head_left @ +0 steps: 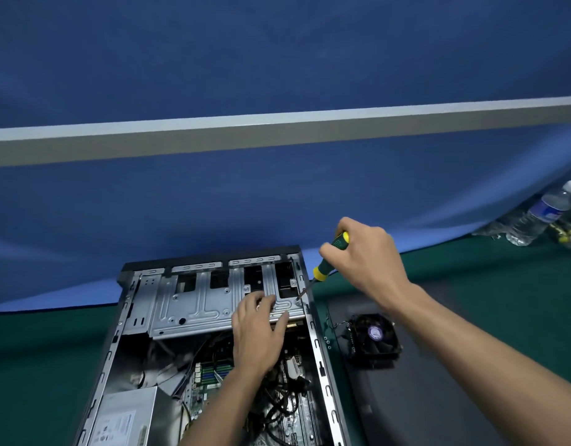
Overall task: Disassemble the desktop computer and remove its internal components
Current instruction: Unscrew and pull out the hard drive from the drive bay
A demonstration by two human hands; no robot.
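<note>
Bare forearms reach; screwdriver [322, 267] tip seemingly meets ribbed steel cage [194, 304].

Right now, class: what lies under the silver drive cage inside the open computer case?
Below the drive cage edge, only dark space, cables and part of the motherboard show. Whatever sits directly beneath the cage is covered by its metal and the left hand.

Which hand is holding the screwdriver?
The right hand holds the green-and-yellow screwdriver, its tip at the right corner of the metal drive cage. The left hand just rests flat on that cage, holding no tool.
</note>
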